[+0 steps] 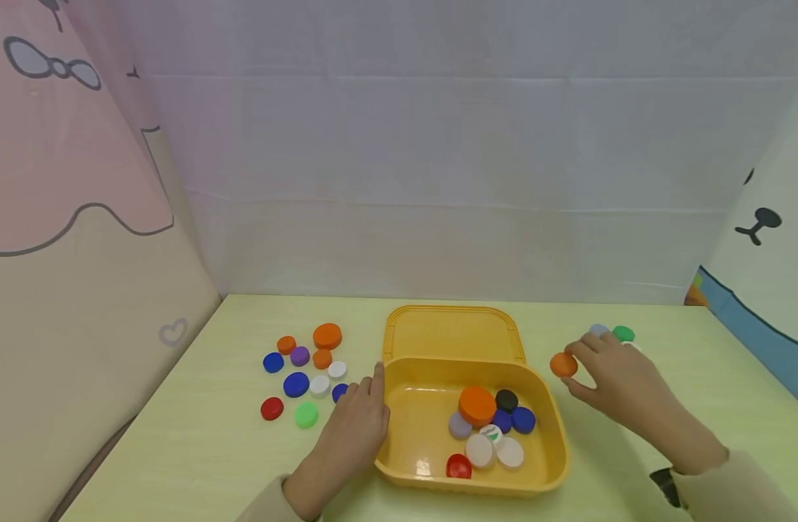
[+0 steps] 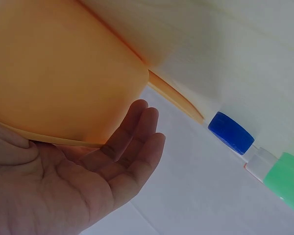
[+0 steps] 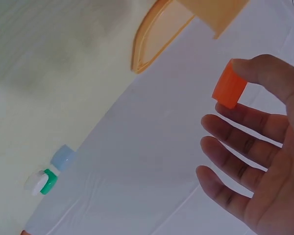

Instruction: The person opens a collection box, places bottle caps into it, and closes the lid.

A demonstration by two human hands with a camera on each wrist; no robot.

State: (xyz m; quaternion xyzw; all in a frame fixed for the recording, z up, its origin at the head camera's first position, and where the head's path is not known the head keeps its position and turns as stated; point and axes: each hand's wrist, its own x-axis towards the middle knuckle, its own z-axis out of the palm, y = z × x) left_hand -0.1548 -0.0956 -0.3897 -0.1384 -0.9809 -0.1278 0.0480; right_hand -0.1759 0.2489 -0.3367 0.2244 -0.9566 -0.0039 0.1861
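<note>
My right hand [image 1: 623, 380] pinches an orange bottle cap [image 1: 563, 365] between thumb and index finger, above the table right of the yellow box. In the right wrist view, the cap [image 3: 230, 84] is held edge-on while the other fingers stay spread. The left hand [image 1: 356, 429] rests against the left rim of the yellow box [image 1: 414, 475], index finger pointing forward along it. Its other fingers [image 2: 137, 161] are loosely bent outside the box in the left wrist view; the thumb is hidden. Inside the box lie several caps, including a big orange cap [image 1: 477, 406] and a red cap [image 1: 459, 466].
Behind the box lies a yellow lid [image 1: 451, 333]. Several mixed caps are scattered on the left, among them a light green cap [image 1: 306, 415] and a dark red cap [image 1: 272, 408]. Near the right hand lie a green cap [image 1: 623, 333] and a pale blue cap [image 1: 598, 330].
</note>
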